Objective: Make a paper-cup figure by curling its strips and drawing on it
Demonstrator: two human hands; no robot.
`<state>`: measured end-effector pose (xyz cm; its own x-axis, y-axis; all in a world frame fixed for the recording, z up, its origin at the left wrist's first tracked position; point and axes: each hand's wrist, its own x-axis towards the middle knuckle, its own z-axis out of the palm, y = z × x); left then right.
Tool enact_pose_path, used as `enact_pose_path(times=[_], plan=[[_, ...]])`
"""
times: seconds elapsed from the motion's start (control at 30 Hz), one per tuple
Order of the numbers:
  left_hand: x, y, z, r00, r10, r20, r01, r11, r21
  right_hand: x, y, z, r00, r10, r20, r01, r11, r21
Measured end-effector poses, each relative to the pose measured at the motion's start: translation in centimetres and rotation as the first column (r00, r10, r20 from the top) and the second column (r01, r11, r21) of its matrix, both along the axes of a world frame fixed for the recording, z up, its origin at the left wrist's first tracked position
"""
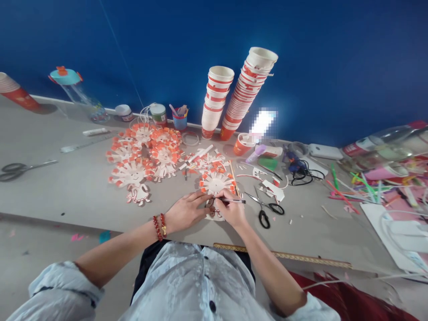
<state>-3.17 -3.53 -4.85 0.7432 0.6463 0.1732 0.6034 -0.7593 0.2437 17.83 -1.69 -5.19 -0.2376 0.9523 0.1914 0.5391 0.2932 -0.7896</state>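
Note:
My right hand (230, 209) is closed around a slim dark pen (233, 200), its tip against a white paper figure (216, 214) with drawn outlines. Above that figure spreads a round white paper head (216, 182) with a fringe of orange-tipped strips. My left hand (187, 210) lies flat on the table, fingers stretched out to the figure's left edge. Partly under my fingers, the figure is not fully visible. Beside my right hand rest black-handled scissors (265, 207) with blades apart. Several finished-looking fringed paper figures (132, 171) lie in a cluster to the left.
Two tall stacks of paper cups (245, 91) stand against the blue wall, near a single cup (243, 145). Paper scraps (214, 162) lie behind the figure. Other scissors (20, 170) are far left; bottles (391, 145) and coloured strips clutter the right.

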Motion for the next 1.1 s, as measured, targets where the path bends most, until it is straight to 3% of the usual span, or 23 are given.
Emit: enact_pose_path(times=[0.57,1.1], plan=[[0.2,0.0,-0.1,0.999,0.018,0.030,-0.019,0.999,0.041,-0.3,-0.5,0.9,0.996,0.046,0.072,-0.052,0.995,0.083],[0.2,0.0,-0.2,1.000,0.014,0.023,-0.015,0.999,0.048,-0.2,-0.7,0.4,0.999,0.038,-0.013,-0.038,0.999,-0.026]])
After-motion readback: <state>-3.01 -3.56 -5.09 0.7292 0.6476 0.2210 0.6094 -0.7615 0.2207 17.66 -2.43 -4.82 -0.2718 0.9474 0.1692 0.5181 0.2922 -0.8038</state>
